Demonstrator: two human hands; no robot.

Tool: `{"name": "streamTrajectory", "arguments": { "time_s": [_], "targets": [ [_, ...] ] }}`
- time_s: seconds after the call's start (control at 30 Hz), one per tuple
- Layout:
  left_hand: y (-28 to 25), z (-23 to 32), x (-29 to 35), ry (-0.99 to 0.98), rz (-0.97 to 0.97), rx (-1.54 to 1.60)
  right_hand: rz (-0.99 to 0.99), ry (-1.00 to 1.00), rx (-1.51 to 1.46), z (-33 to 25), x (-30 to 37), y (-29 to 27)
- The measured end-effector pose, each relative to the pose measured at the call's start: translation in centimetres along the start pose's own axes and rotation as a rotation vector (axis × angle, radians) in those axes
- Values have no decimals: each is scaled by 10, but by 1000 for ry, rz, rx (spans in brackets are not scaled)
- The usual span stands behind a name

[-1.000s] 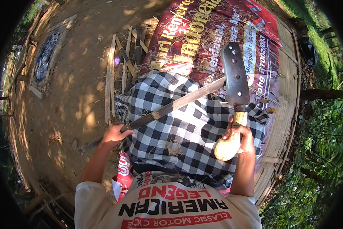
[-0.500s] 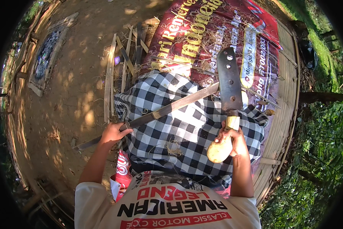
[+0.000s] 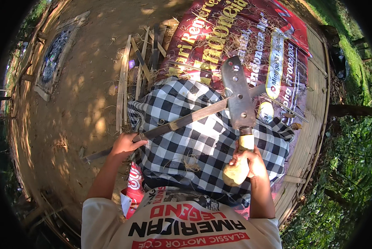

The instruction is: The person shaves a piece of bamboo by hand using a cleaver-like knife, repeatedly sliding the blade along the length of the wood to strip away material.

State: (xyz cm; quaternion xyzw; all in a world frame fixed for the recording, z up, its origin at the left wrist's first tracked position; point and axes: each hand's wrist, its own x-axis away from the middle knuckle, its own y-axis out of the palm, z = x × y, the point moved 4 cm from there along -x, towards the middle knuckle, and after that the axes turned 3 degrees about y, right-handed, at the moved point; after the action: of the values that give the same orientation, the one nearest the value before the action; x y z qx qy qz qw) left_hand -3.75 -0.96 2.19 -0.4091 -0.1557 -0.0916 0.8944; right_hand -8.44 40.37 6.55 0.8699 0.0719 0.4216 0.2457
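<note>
A long bamboo strip (image 3: 181,121) slants across the black-and-white checkered cloth (image 3: 173,153) over my lap. My left hand (image 3: 126,146) is closed around the strip near its lower left end. In my right hand (image 3: 249,162) is the pale, bulb-ended wooden handle of a broad machete (image 3: 237,97). Its dark blade, pierced with several holes, points away from me and lies across the strip's far part, hiding a piece of it. The strip's far end shows to the right of the blade. Whether blade and strip touch, I cannot tell.
Beyond the cloth, a dark red printed banner (image 3: 186,50) is strewn with curly shavings (image 3: 219,39). More bamboo strips (image 3: 123,83) lie on the bare ground at left. A bamboo-slat platform (image 3: 314,112) edges the right side. A red packet (image 3: 135,182) sits by my left elbow.
The machete has shifted left and slightly toward me, its tip tilting left, so the blade crosses the strip and the strip's far end shows beyond it. My left hand keeps its hold.
</note>
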Motion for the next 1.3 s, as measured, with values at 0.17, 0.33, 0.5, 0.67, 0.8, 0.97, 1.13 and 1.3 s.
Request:
{"name": "streamTrajectory", "arguments": {
  "time_s": [0.17, 0.33, 0.5, 0.67, 0.8, 0.97, 1.13, 1.3],
  "targets": [
    [-1, -8, 7, -139, -57, -50, -169, 97, 92, 19, 1, 21],
    [12, -15, 7, -22, 7, 20, -54, -99, 86, -23, 2, 5],
    [2, -4, 4, -116, -29, -165, 88, -104, 51, 4, -2, 9],
    [3, -11, 3, -129, -55, -63, 62, -94, 27, 11, 2, 6],
    [7, -11, 0, -100, -55, -5, 4, -61, -14, 19, 9, 12],
    [11, -8, 4, -131, -15, 50, -174, 27, 113, 12, 8, 18],
    [16, -9, 7, -76, 35, 24, -37, -153, 83, -15, 3, 16],
    [16, -14, 1, 41, 50, -77, -72, 60, 184, 29, 7, 24]
  ]
}}
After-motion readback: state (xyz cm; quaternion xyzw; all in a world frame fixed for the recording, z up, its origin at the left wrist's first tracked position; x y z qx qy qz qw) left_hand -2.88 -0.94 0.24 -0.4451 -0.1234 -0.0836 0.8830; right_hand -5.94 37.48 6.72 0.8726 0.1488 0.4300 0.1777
